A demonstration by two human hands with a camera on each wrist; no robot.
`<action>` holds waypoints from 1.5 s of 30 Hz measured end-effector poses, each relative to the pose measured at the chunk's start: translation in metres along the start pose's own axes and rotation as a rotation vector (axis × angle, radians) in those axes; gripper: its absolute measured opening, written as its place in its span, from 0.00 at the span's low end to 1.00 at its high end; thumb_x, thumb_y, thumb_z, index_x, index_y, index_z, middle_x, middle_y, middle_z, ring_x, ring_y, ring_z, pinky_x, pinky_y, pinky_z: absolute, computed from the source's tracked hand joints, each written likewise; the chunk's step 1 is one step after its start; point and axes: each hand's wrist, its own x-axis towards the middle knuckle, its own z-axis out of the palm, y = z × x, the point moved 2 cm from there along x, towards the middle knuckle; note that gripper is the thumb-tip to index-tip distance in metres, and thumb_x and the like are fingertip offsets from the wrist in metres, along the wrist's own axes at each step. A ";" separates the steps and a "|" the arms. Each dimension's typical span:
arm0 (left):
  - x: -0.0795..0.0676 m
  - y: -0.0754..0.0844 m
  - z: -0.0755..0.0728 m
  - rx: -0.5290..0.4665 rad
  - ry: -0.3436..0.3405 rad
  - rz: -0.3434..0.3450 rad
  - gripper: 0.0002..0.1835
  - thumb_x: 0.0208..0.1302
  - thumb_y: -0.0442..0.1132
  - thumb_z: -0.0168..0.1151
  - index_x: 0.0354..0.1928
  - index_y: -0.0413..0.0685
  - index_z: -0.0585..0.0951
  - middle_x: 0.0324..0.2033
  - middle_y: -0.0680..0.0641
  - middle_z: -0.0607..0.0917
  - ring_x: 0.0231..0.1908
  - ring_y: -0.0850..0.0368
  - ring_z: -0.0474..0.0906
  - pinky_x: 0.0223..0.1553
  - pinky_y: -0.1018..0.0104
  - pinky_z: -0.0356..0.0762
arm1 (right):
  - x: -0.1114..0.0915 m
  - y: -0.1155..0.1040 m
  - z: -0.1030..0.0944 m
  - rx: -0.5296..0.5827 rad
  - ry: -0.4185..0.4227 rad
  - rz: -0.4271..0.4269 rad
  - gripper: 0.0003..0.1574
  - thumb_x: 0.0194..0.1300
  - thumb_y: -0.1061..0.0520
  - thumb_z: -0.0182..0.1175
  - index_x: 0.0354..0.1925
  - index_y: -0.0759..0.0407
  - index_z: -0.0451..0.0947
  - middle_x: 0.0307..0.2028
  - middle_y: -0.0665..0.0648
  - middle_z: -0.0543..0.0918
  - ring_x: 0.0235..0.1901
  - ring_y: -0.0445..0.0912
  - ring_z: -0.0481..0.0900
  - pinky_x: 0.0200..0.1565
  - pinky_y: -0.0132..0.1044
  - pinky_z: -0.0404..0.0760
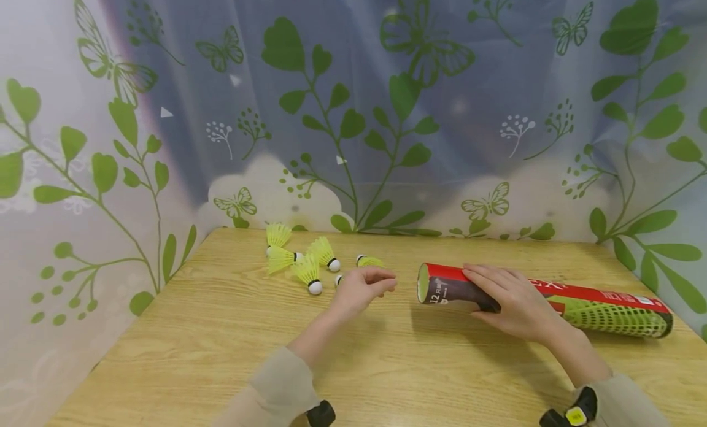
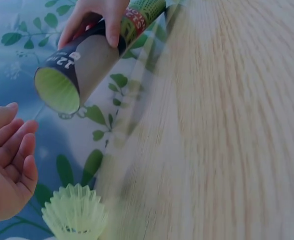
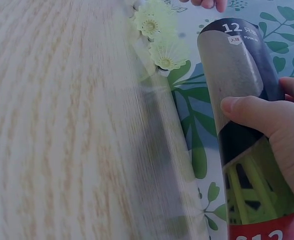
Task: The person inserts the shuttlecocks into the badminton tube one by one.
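Note:
My right hand (image 1: 519, 304) grips a red, black and green shuttlecock tube (image 1: 602, 304) from above, near its left end. That mouth faces left, and yellow-green ridges show inside it in the left wrist view. In the right wrist view, the thumb lies along the grey part of the tube (image 3: 236, 70). My left hand (image 1: 359, 289) is just left of the mouth, apart from it, with fingers loosely bent and nothing held. Behind it lies a yellow shuttlecock (image 1: 370, 261); another, largely hidden by the hand, shows its white tip (image 1: 339, 280).
Several yellow shuttlecocks (image 1: 306, 272) with white tips lie in a loose cluster on the wooden table (image 1: 221, 329), left of my left hand. A curtain (image 1: 353, 108) printed with leaves and butterflies hangs along the table's back edge. The tube's far end reaches toward the right side.

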 end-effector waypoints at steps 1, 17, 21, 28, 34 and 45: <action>0.000 -0.001 -0.004 0.005 0.006 0.005 0.12 0.62 0.42 0.62 0.44 0.43 0.84 0.35 0.46 0.86 0.39 0.44 0.80 0.41 0.52 0.78 | 0.000 0.000 0.000 0.000 0.000 0.001 0.44 0.65 0.30 0.41 0.61 0.61 0.70 0.53 0.60 0.78 0.50 0.52 0.75 0.43 0.51 0.73; -0.003 -0.020 -0.051 0.183 0.154 -0.061 0.13 0.60 0.39 0.64 0.47 0.45 0.83 0.43 0.47 0.84 0.39 0.54 0.76 0.34 0.65 0.76 | 0.001 -0.001 -0.002 0.012 0.011 -0.007 0.43 0.65 0.31 0.42 0.60 0.61 0.71 0.54 0.59 0.77 0.50 0.51 0.76 0.44 0.50 0.72; -0.001 -0.027 -0.057 0.182 0.169 -0.078 0.14 0.60 0.38 0.64 0.48 0.45 0.83 0.42 0.47 0.84 0.37 0.55 0.77 0.32 0.67 0.77 | 0.001 -0.001 -0.002 0.007 0.015 -0.007 0.43 0.65 0.30 0.41 0.60 0.61 0.71 0.54 0.59 0.78 0.50 0.51 0.76 0.44 0.49 0.73; -0.001 -0.031 -0.058 0.220 0.144 -0.095 0.17 0.59 0.39 0.65 0.50 0.44 0.82 0.46 0.45 0.83 0.35 0.55 0.74 0.29 0.67 0.74 | 0.000 -0.001 -0.003 0.008 0.003 -0.003 0.44 0.65 0.30 0.41 0.60 0.61 0.71 0.54 0.59 0.77 0.50 0.51 0.75 0.45 0.49 0.72; -0.002 -0.036 -0.055 0.298 0.090 -0.116 0.20 0.58 0.40 0.66 0.52 0.43 0.80 0.50 0.44 0.82 0.35 0.56 0.73 0.28 0.67 0.72 | -0.001 0.000 -0.002 0.012 -0.006 -0.011 0.43 0.65 0.30 0.42 0.61 0.62 0.70 0.54 0.60 0.77 0.51 0.52 0.75 0.44 0.50 0.72; 0.001 -0.043 -0.051 0.347 0.066 -0.125 0.21 0.57 0.41 0.67 0.52 0.39 0.79 0.49 0.43 0.81 0.37 0.54 0.75 0.33 0.65 0.75 | -0.001 0.000 -0.002 0.021 -0.013 -0.007 0.43 0.65 0.31 0.42 0.61 0.61 0.69 0.55 0.59 0.77 0.51 0.52 0.75 0.45 0.50 0.72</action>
